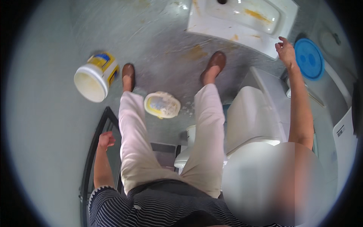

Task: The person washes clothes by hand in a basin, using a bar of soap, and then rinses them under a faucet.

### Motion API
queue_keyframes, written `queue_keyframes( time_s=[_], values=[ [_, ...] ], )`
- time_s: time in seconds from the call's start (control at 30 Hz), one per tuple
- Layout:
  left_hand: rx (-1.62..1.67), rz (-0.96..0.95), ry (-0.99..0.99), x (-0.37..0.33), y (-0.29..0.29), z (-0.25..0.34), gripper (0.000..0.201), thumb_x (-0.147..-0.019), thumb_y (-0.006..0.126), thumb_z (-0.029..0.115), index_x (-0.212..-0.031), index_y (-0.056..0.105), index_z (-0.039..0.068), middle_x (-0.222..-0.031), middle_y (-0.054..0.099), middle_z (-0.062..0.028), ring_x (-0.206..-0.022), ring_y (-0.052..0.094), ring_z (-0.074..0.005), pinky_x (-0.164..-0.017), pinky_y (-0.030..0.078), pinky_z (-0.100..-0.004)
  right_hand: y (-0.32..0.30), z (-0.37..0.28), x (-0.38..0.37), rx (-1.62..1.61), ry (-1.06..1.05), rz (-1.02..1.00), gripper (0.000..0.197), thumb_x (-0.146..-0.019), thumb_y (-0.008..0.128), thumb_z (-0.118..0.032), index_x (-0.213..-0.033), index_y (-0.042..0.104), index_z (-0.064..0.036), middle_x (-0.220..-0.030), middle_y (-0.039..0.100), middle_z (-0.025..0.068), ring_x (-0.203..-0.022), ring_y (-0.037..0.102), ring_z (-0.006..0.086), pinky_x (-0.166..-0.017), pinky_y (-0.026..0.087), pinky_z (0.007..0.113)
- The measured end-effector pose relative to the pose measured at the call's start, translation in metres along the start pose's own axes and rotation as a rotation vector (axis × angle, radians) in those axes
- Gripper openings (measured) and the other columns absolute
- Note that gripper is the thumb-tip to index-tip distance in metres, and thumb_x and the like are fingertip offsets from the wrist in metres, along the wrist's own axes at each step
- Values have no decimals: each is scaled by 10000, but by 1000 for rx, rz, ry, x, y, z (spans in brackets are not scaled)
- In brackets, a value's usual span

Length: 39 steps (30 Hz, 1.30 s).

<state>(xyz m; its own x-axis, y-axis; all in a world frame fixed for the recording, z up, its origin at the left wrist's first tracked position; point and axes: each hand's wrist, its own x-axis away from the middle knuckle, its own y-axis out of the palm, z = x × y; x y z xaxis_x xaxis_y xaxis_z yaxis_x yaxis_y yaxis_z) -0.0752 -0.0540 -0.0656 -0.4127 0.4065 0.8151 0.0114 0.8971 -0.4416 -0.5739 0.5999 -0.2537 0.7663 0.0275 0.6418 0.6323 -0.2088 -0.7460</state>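
My right hand (286, 53) reaches forward at the right, by the corner of a white basin (227, 31) with yellow-brown smears. Its fingers are loosely bent and apart, with nothing seen in them; whether a fingertip touches the rim, I cannot tell. My left hand (106, 140) hangs at my left side with curled fingers, nothing visible in it. It is nearest a dark-framed panel (99, 130). Between my feet lies an oval white lid (162, 104) with pale residue on it. A white and yellow bucket (96, 75) stands left of my left foot, its mouth showing.
A round blue plastic lid or basin (309, 59) is just right of my right hand. White toilet-like fixtures (245, 113) stand close to my right leg. The grey floor (159, 49) carries brownish smears and white crumbs. A blurred patch covers the lower right.
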Motion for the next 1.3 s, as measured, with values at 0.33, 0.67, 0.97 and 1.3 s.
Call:
queue_keyframes(
  time_s=[0.33,0.67,0.97,1.3],
  values=[
    [46,-124,210,-115,-80,27,296,-773,533,143,-1059,530,65,-807,571,-30,-652,570,-134,-518,467,-271,24,-202,188,-529,-24,-20,326,-817,509,-84,-1131,491,0,-822,592,60,-623,524,94,-515,430,220],
    [-172,-305,671,-70,-157,48,244,-729,621,97,-969,607,58,-765,553,10,-654,525,-102,-576,429,-232,80,-308,479,-455,149,-106,160,-737,619,-54,-896,610,-49,-693,572,84,-564,532,145,-564,449,259],
    [-927,-491,1079,38,-164,-24,230,-612,698,164,-830,658,103,-681,513,-23,-691,495,-181,-687,394,-313,177,-339,665,-197,304,-834,255,-699,621,-300,-906,634,-151,-855,601,71,-789,583,235,-711,459,335],
    [-1334,-420,1338,22,-116,-151,98,-599,655,122,-693,646,97,-614,546,-53,-632,541,-227,-629,415,-332,329,-264,787,-539,-114,-473,93,-736,583,-170,-802,620,-115,-840,599,46,-801,549,239,-701,446,340]
  ],
)
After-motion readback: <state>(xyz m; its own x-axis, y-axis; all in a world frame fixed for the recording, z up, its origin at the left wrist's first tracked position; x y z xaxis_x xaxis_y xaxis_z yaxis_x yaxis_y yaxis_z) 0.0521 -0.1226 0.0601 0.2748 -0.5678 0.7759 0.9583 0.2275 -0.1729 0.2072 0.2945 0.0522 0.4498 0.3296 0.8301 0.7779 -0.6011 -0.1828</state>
